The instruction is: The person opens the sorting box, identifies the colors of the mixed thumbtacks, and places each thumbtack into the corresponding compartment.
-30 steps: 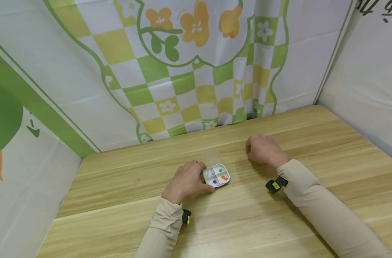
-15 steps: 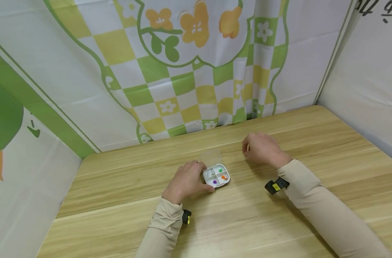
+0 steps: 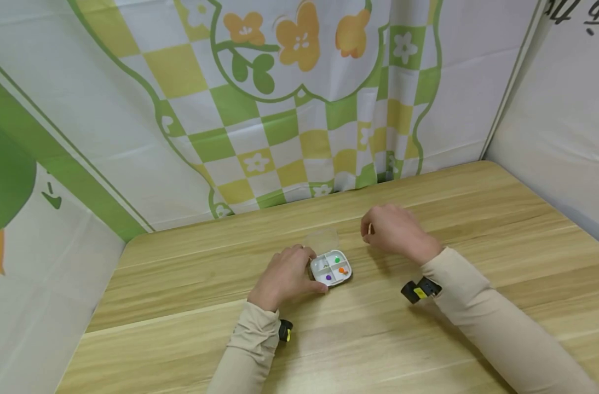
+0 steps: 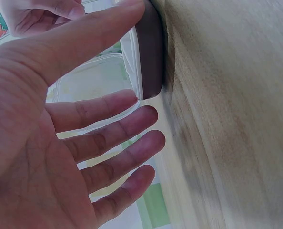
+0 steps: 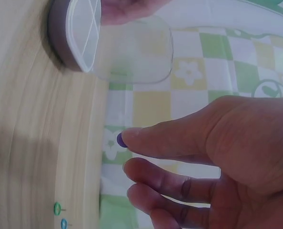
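Observation:
My left hand [image 3: 284, 278] holds a small white pill box [image 3: 331, 267] by its edge, thumb at the near side and index finger at the far side; its other fingers are extended. The box has four compartments. A green thumbtack [image 3: 337, 260], an orange one [image 3: 341, 270] and a purple one [image 3: 328, 278] lie in separate compartments. Its clear lid [image 3: 322, 238] stands swung back. Over the table right of the box, my right hand [image 3: 394, 231] pinches another purple thumbtack [image 5: 121, 140] at the thumb tip; the index finger is mostly hidden behind the thumb.
In the right wrist view a green thumbtack [image 5: 57, 208] and a blue thumbtack [image 5: 64, 223] lie on the wooden table [image 3: 378, 339]. A checked, flower-printed curtain [image 3: 280, 131] hangs along the table's back edge. White cloth walls close both sides.
My right hand has moved left, closer to the pill box. The left hand and the box have stayed in place.

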The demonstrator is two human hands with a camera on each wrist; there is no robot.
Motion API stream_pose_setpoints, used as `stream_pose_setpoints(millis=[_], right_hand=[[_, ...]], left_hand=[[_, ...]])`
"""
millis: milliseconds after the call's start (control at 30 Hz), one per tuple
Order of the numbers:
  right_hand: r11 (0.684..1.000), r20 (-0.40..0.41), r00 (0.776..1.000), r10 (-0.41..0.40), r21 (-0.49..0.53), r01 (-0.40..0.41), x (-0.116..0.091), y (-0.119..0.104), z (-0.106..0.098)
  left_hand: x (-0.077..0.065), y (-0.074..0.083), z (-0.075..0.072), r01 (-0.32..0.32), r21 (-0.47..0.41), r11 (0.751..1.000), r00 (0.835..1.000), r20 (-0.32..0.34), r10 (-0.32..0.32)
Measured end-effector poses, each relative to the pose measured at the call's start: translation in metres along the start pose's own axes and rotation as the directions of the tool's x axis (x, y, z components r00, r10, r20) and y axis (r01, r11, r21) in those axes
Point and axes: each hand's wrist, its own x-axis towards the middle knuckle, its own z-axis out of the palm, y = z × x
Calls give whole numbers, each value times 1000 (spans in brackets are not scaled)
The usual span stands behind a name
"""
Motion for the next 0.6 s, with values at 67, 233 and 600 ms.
stream_pose_setpoints(millis=[67,233,600], right_hand=[[1000,-7,1000,-13,-4,13,0,-3,1],[999,-9,999,-40,-16,40,-2,-10,3],[998,11,998,-65,-14,65,-6,-27,7]], left_hand=[[0,0,0,0,1,1000,1000,0,0],[0,0,-1,4,4,1000,1000,3,-4],[0,1,-1,5,4,1000,1000,6,-5]])
